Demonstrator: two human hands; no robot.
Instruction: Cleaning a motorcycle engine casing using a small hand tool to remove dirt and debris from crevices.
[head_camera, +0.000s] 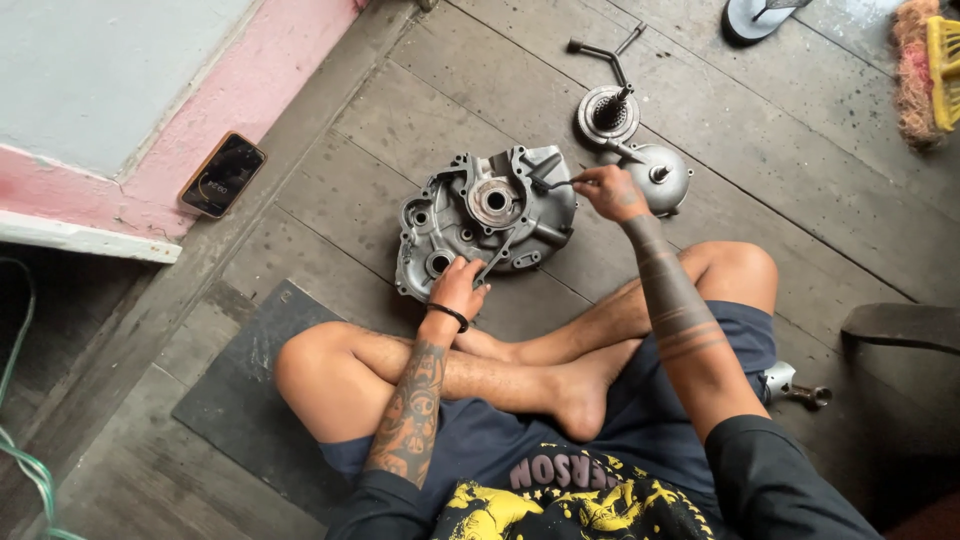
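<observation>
Gripping a slim metal hand tool (556, 183), the right hand (610, 192) is closed around its handle, with the tip set against the upper right edge of a grey aluminium engine crankcase half (440, 225). The left hand (458, 288) presses down on the casing's lower rim, fingers curled over it, apparently steadying rather than lifting. That casing lies flat on the plank floor (380, 110), just ahead of crossed legs. Beyond it sit a clutch assembly (607, 115) and a rounded cover (668, 177), already off; judging by this, stripping is well advanced, while parts remain inside the casing. A phone (222, 174) rests by the pink step
</observation>
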